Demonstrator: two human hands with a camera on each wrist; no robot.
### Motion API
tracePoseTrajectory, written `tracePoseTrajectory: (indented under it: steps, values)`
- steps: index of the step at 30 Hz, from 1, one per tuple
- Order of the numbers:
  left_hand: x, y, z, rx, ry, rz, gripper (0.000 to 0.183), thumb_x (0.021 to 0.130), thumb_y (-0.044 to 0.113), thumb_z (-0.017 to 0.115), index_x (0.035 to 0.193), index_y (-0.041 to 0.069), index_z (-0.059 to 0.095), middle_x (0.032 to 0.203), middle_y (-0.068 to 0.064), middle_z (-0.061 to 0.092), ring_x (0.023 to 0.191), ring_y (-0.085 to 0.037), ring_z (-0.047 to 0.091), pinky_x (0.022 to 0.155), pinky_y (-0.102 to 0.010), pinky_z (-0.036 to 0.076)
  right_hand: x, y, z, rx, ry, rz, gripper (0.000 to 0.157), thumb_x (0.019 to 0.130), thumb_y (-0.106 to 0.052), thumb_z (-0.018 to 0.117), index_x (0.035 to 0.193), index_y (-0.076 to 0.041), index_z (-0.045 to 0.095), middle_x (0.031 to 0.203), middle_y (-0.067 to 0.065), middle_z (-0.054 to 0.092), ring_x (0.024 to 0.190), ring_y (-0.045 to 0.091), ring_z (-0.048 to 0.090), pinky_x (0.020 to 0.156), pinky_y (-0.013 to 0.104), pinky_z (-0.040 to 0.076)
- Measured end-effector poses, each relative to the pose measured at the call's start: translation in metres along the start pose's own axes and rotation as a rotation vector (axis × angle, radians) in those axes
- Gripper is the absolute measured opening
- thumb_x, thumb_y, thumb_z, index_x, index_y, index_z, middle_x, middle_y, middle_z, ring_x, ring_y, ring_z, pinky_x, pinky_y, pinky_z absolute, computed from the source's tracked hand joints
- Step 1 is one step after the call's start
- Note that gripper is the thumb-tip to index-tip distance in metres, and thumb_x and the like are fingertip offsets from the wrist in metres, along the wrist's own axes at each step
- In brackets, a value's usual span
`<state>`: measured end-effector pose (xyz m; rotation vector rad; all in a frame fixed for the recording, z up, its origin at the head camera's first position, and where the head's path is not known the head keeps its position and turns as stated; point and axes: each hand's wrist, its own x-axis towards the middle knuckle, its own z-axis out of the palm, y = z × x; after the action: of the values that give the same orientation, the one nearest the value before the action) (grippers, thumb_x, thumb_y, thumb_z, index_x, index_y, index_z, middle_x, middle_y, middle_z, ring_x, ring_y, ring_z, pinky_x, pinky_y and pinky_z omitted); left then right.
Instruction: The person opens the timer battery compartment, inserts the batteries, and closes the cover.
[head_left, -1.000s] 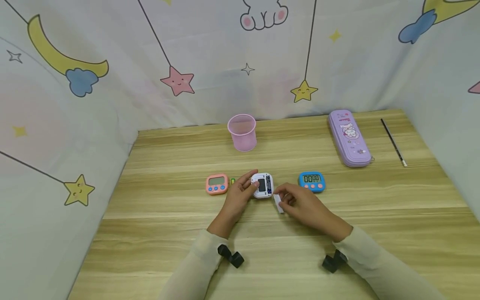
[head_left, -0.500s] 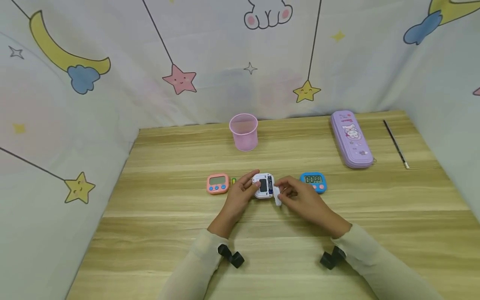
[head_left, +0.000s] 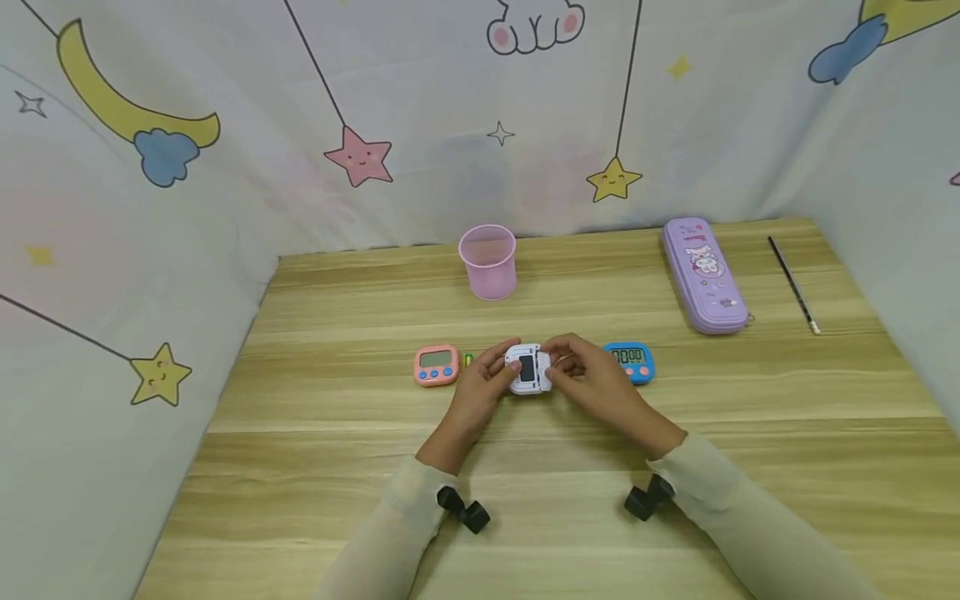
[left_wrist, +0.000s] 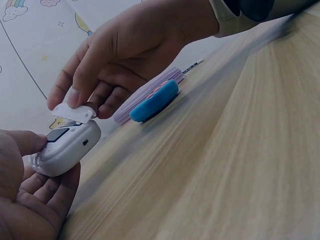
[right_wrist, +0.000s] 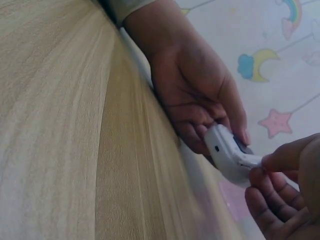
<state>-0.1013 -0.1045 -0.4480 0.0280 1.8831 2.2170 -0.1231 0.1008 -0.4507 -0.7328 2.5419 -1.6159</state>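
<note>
A white digital timer (head_left: 527, 369), back side up, is gripped by my left hand (head_left: 480, 385), its thumb on the back and fingers beneath. My right hand (head_left: 596, 377) pinches a small white battery cover (left_wrist: 74, 112) between thumb and fingers. In the left wrist view the cover is tilted over the timer's battery slot, its lower edge at the slot. The right wrist view shows the cover meeting the timer's edge at an angle. Whatever lies in the slot is mostly hidden by the cover now.
A pink timer (head_left: 436, 366) and a small green battery (head_left: 468, 360) lie left of my left hand. A blue timer (head_left: 632, 363) sits behind my right hand. Farther back are a pink cup (head_left: 491, 275), a purple pencil case (head_left: 705, 279) and a pencil (head_left: 793, 285).
My right hand has brought the battery cover up and left, from beside the timer to over its battery slot. The dark blue battery seen there before is now covered. My left hand keeps its hold.
</note>
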Motion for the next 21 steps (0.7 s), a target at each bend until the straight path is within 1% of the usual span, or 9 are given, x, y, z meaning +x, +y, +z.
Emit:
tracePoseTrajectory:
  steps: [4, 12, 21]
  values:
    - [0.0, 0.001, 0.0, 0.006, -0.003, 0.005, 0.046, 0.098, 0.003, 0.056, 0.142, -0.003, 0.045, 0.135, -0.023, 0.054, 0.115, -0.015, 0.058, 0.092, -0.024, 0.05, 0.002, 0.001, 0.0, 0.002, 0.007, 0.001, 0.031, 0.091, -0.01, 0.069, 0.121, -0.014, 0.061, 0.103, 0.002, 0.063, 0.086, 0.013, 0.065, 0.073, 0.028, 0.057]
    - [0.012, -0.021, -0.007, 0.001, 0.002, -0.004, 0.046, 0.099, 0.004, 0.056, 0.143, 0.0, 0.045, 0.137, -0.021, 0.053, 0.116, -0.015, 0.057, 0.092, -0.024, 0.05, 0.003, 0.001, 0.0, -0.015, 0.022, -0.006, 0.032, 0.091, -0.01, 0.07, 0.122, -0.013, 0.063, 0.108, 0.003, 0.06, 0.088, 0.013, 0.064, 0.075, 0.027, 0.057]
    - [0.012, -0.025, -0.007, 0.009, 0.02, 0.023, 0.043, 0.098, 0.01, 0.059, 0.14, 0.005, 0.051, 0.133, -0.016, 0.058, 0.118, -0.018, 0.057, 0.093, -0.024, 0.05, 0.004, 0.003, 0.001, -0.019, 0.028, 0.002, 0.031, 0.089, -0.01, 0.072, 0.12, -0.012, 0.063, 0.107, 0.003, 0.06, 0.087, 0.013, 0.065, 0.074, 0.026, 0.057]
